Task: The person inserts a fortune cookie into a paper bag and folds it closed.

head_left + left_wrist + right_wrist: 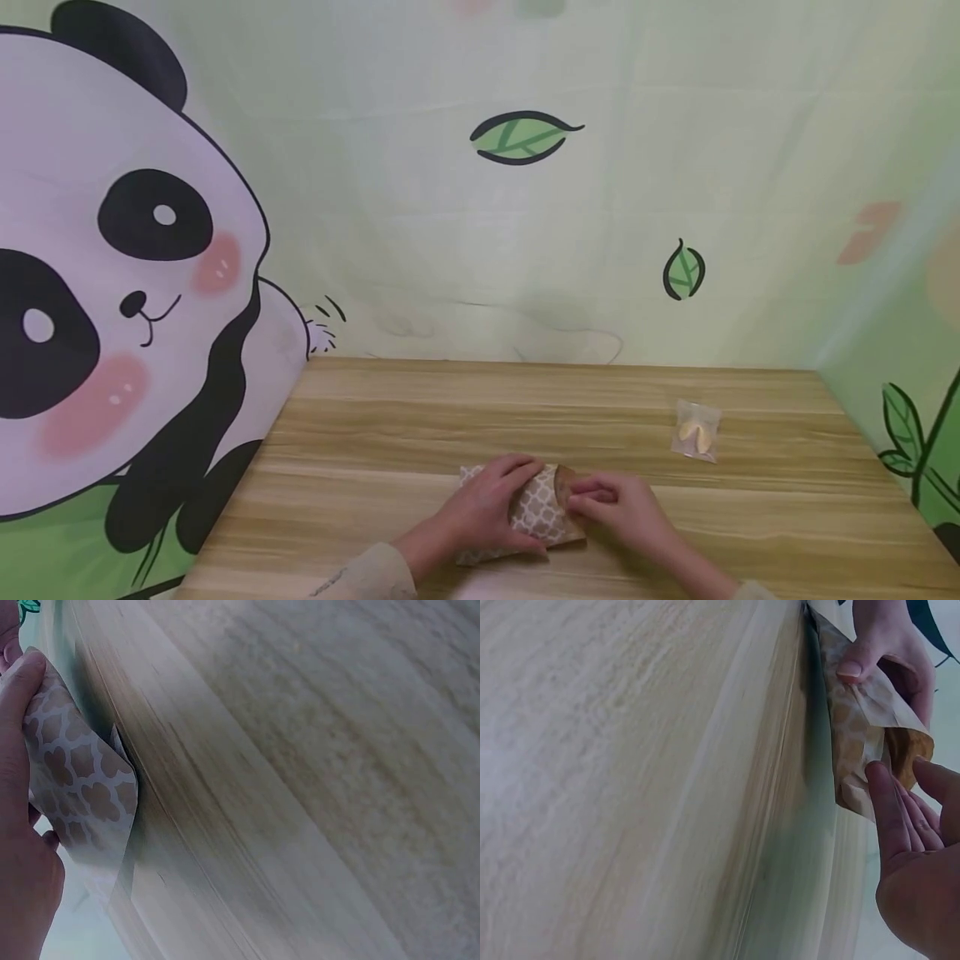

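Panda-printed wall (390, 167) behind a wood-grain table (375, 433), with a patterned paper bag (538, 510) in hand

Pale green covers the wall, which meets the table's far edge; a large panda (142, 100) fills the side by the left edge, and two outlined leaves (521, 137) are printed higher up. More printed foliage (902, 417) stands beside the right edge.

On the side of the table nearest the person, roughly midway between the left and right edges, is the paper bag, brown with a white lattice pattern. Its mouth points toward the right edge and gapes, showing plain brown inside. Whether its whole underside touches the wood, I cannot tell.

The left hand (486, 507) grips the bag's body, thumb on the near side and fingers across to the far side. A pale sleeve (378, 571) covers that wrist. The right hand (626, 507) has its thumb and bent fingers closed on the bag's rim, at the open end.

Toward the table's far right corner, well apart from both hands, lies a clear packet (682, 415) with a pale folded cookie (702, 439) inside.
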`<state>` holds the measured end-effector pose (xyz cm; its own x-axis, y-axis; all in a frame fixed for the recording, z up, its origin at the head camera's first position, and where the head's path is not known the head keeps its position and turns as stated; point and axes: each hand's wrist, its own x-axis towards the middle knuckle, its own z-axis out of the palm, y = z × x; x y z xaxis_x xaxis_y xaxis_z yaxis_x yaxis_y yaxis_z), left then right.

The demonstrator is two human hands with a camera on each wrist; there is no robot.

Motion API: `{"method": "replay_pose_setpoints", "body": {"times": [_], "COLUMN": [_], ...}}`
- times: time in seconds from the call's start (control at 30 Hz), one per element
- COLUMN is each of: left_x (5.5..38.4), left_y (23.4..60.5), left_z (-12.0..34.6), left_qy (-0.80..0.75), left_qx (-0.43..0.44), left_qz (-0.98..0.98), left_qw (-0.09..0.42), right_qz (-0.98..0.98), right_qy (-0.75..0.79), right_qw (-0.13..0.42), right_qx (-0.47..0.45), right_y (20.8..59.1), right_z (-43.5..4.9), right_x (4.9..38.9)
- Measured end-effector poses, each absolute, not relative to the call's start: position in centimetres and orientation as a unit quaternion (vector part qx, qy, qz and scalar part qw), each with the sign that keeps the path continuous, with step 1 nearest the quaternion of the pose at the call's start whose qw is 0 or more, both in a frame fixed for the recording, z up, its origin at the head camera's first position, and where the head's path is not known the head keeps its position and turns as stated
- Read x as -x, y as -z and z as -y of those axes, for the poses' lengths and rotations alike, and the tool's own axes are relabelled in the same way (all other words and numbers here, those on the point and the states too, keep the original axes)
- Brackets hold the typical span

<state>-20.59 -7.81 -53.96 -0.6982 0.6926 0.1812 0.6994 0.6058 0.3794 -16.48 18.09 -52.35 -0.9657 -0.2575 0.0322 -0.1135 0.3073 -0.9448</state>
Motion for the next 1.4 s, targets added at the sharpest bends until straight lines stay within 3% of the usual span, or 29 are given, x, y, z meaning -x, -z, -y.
{"method": "replay_pose_setpoints", "body": {"times": [0.33, 0.67, 0.87, 1.1, 1.4], "left_x": [20.3, 20.0, 19.5, 19.3, 19.4], "left_y": [53.6, 53.3, 53.1, 52.9, 52.9], "left_z": [7.2, 6.8, 5.8, 4.0, 3.3], "left_qy": [0.239, 0.281, 0.370, 0.406, 0.401], "left_qx": [0.388, 0.356, 0.316, 0.291, 0.280], "left_qz": [0.890, 0.890, 0.869, 0.848, 0.854], "left_qw": [0.014, 0.042, 0.094, 0.177, 0.176], "right_qz": [-0.758, -0.786, -0.797, -0.803, -0.828], "right_qy": [0.632, 0.614, 0.596, 0.570, 0.532], "right_qw": [0.103, 0.039, 0.058, 0.077, 0.059], "right_qx": [0.120, 0.068, 0.078, 0.155, 0.166], "right_y": [51.7, 49.6, 48.9, 46.5, 45.4], "right_z": [-17.8, -20.9, -21.7, -21.4, -21.6], "right_x": [16.2, 16.5, 17.2, 18.5, 19.2]}}
